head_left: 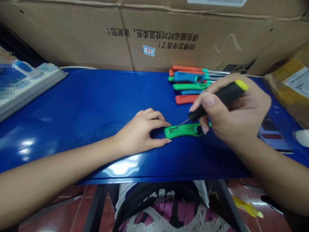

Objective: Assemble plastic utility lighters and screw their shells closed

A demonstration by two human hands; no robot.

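A green long-neck lighter (184, 130) lies flat on the blue table (101, 96) in front of me. My left hand (147, 129) pinches its handle end between thumb and fingers. In my right hand (238, 112) is a screwdriver (217, 100) with a black and yellow handle, held at a slant. Its thin metal tip touches, or nearly touches, the handle near the left end, by a dark slot. The lighter's far right end is hidden behind my right hand.
Several orange, blue, green and red lighters (190, 86) lie in a pile beyond my right hand. A large cardboard box (96, 48) walls off the back. To the left stands a white device (36, 83); to the right, a taped carton (289, 87) and a dark flat object (275, 137).
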